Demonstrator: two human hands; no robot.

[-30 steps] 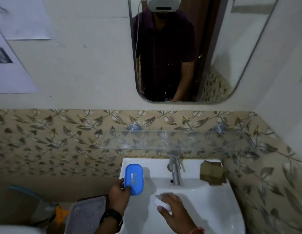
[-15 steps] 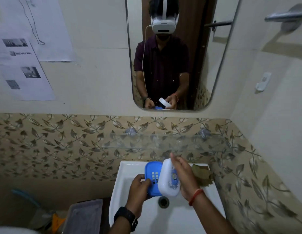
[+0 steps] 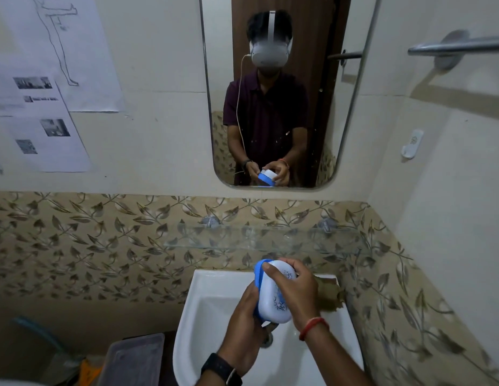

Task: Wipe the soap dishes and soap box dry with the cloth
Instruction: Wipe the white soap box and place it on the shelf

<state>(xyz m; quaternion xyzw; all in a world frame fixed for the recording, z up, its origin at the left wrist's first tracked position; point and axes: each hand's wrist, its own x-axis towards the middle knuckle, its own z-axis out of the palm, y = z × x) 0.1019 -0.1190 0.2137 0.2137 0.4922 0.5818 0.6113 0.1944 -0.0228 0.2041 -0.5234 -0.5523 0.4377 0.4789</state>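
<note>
Above the white sink (image 3: 203, 307) I hold a soap box in both hands. Its white lid (image 3: 275, 298) with a blue pattern sits against the blue tray (image 3: 259, 274), the two pressed together and stood on edge. My left hand (image 3: 242, 330), with a black watch on the wrist, grips the blue tray from the left and below. My right hand (image 3: 295, 288), with a red thread on the wrist, wraps over the white lid from the right. A brown cloth (image 3: 330, 298) lies on the sink's back right corner, partly hidden behind my right hand.
A glass shelf (image 3: 259, 240) runs along the leaf-patterned tiles above the sink. The mirror (image 3: 273, 93) shows a person in a headset. A grey lidded tub (image 3: 131, 358) stands left of the sink. A towel bar (image 3: 460, 45) juts from the right wall.
Earlier the blue tray stood on the sink's edge and the white lid lay in the basin. Both hands lifted them and brought them together; the view tilted upward.
</note>
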